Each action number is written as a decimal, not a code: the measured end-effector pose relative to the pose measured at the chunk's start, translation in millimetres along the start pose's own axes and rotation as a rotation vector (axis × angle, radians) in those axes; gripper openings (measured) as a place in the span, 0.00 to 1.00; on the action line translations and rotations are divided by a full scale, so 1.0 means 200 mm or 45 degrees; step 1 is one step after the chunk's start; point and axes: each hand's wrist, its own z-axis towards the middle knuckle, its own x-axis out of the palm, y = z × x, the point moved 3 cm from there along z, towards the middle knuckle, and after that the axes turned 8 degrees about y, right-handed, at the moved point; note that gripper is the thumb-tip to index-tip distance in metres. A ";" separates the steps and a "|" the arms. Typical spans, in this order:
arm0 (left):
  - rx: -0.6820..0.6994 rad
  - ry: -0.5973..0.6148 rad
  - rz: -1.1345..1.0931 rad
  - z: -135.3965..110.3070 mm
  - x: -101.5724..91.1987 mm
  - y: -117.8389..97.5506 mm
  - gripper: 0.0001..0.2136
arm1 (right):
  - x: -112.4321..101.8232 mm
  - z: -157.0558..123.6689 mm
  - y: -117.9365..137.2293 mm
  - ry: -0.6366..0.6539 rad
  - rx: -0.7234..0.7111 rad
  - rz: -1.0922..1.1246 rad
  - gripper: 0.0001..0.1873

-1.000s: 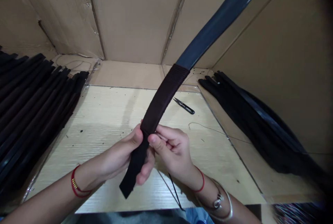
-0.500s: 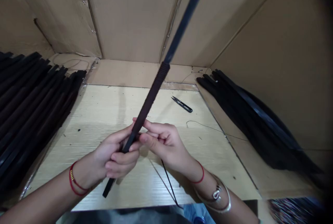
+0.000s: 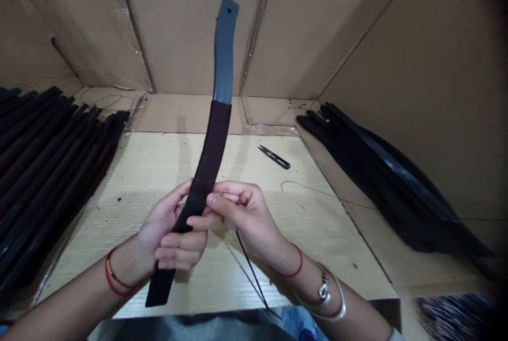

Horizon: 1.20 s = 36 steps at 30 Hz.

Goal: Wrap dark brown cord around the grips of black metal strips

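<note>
A curved flat strip point(image 3: 224, 61), black and grey with a hole near its top end, stands tilted over the table with its broad face showing. Dark brown cord wrapping point(image 3: 213, 143) covers its middle. My left hand point(image 3: 174, 235) is closed around the black lower part, fingers across the front. At the right edge, just below the wrapping, my right hand point(image 3: 242, 209) pinches with thumb and forefinger. From under that hand a loose dark cord point(image 3: 250, 264) trails to the table's front edge; the exact grip point on it is hidden.
Black thread snips point(image 3: 274, 157) lie on the pale tabletop point(image 3: 317, 256). Many dark strips point(image 3: 51, 156) are stacked at left, and a black bundle point(image 3: 389, 187) lies at right. Cardboard walls point(image 3: 190, 24) enclose the back and sides. A thin thread point(image 3: 313, 191) lies at right.
The strip has turned from edge-on to show its broad face, and its top end has swung left and come into view. Both hands stay on it, shifted slightly left.
</note>
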 end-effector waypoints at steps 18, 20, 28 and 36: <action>-0.016 0.000 -0.049 0.06 -0.01 0.05 0.30 | 0.01 -0.02 -0.02 -0.194 -0.115 0.006 0.11; -0.043 -0.011 -0.006 0.07 -0.02 0.06 0.31 | 0.01 -0.03 0.00 -0.235 -0.128 -0.017 0.11; 0.032 -0.025 0.169 0.08 -0.04 0.08 0.35 | -0.01 -0.02 0.02 -0.218 -0.162 -0.026 0.10; 0.239 -0.490 0.644 0.06 -0.10 0.01 0.34 | -0.02 0.00 0.07 -0.173 -0.198 -0.161 0.08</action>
